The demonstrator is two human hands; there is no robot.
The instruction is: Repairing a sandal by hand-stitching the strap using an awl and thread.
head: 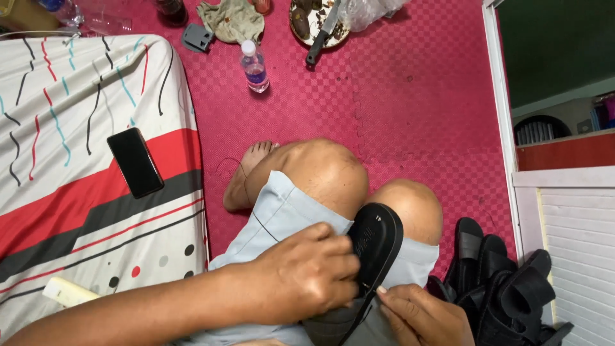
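On the striped mattress (77,192) at the left lie one black phone (134,162) and one pale bar (69,291). One plastic bottle (254,66) stands on the red mat (397,109), and one plate (296,13) with a knife (322,33) sits beyond it. The left hand (307,272) is closed around one black sandal (375,247), smooth, rounded and tilted against the knees. The right hand (419,315) pinches its lower edge. A heap of black sandals (503,288) lies at the right, too tangled to count.
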